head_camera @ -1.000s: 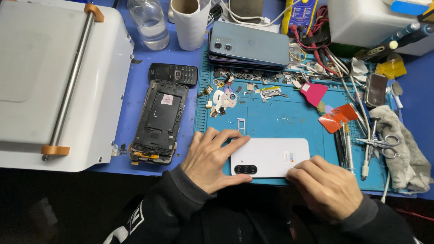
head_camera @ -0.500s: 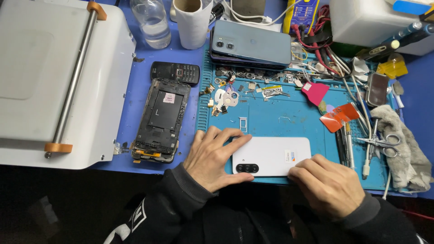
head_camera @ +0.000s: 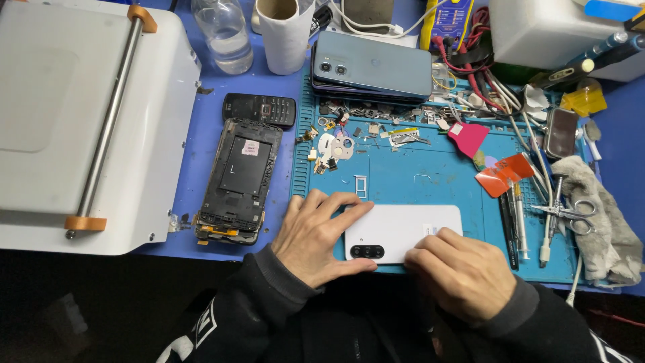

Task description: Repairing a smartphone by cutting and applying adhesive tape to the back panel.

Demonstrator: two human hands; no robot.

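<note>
A white phone [head_camera: 410, 230] lies back-up on the blue work mat [head_camera: 416, 171], its dark camera strip near the front edge. My left hand [head_camera: 319, 235] rests on the phone's left end, fingers spread over its top edge and thumb under the camera strip. My right hand [head_camera: 460, 272] presses on the phone's lower right corner with curled fingers. Both sleeves are black.
A stripped black phone frame [head_camera: 236, 178] and a small keypad phone [head_camera: 260, 109] lie left of the mat. A white machine [head_camera: 80, 114] fills the left. Stacked phones [head_camera: 373, 66], a paper cup [head_camera: 285, 33], a bottle [head_camera: 222, 30], loose screws, plastic picks [head_camera: 504, 173], tweezers, scissors [head_camera: 568, 214] and cables crowd the back and right.
Both hands stay on the white phone with only slight finger shifts. The view has drifted a little.
</note>
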